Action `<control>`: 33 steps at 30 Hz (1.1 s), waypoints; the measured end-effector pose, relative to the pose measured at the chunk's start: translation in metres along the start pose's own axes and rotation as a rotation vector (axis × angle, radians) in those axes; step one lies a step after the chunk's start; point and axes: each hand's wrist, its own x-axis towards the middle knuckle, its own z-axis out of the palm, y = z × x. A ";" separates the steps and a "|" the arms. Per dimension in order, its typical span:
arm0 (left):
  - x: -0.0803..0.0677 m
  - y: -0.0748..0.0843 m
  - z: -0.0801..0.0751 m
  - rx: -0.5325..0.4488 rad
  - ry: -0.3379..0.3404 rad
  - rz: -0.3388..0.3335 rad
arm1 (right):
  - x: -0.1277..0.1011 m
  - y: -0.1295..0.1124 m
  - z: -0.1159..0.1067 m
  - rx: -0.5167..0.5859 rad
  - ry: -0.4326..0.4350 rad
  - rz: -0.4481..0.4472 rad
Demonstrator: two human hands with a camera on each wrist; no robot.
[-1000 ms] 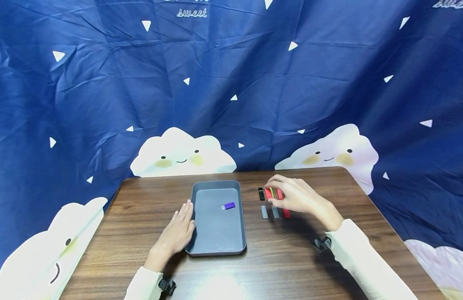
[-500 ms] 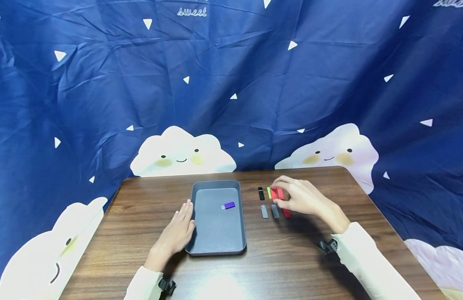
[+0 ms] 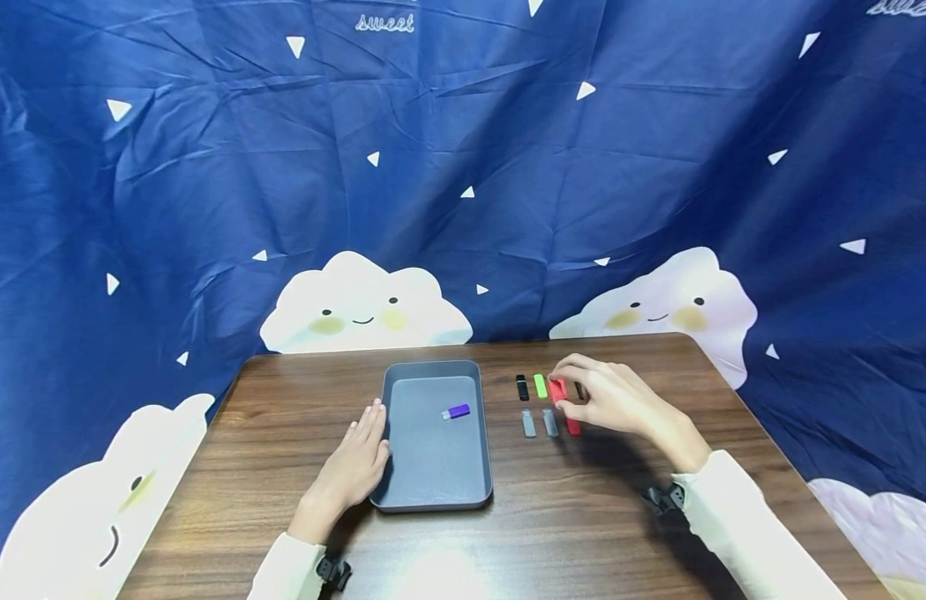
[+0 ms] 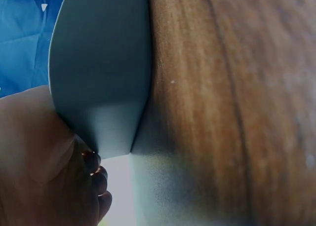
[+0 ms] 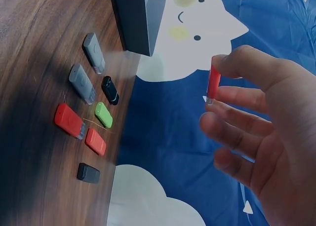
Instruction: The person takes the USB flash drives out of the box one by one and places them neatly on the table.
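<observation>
Pinching a red stick (image 5: 213, 84), right hand (image 3: 616, 400) hides neighbours.

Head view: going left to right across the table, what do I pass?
Left hand → grey tray → purple drive → black drive → green drive → right hand.

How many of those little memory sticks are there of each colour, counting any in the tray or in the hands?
Red sticks: 3, one of them pinched in the right hand
Grey sticks: 2
Black sticks: 2
Green stick: 1
Purple stick, in the tray: 1
Total: 9
</observation>
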 end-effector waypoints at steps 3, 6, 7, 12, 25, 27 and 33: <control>0.000 0.000 0.001 0.002 0.013 0.010 | -0.003 0.002 -0.001 -0.002 0.006 0.006; -0.001 -0.001 0.001 0.010 0.015 0.011 | -0.005 0.002 -0.003 -0.005 0.012 0.004; -0.001 -0.001 0.001 0.008 0.017 0.012 | -0.006 0.003 -0.003 -0.002 0.012 0.004; -0.002 0.000 0.001 0.002 0.006 0.004 | -0.011 0.005 -0.004 0.007 0.013 0.011; 0.000 0.000 0.001 0.002 0.019 0.004 | -0.022 0.010 -0.003 0.012 0.036 0.040; 0.000 0.000 0.001 0.002 0.014 0.000 | -0.024 0.010 -0.002 0.019 0.036 0.043; 0.000 0.000 0.001 0.003 0.000 -0.007 | -0.030 0.013 -0.001 0.017 0.038 0.055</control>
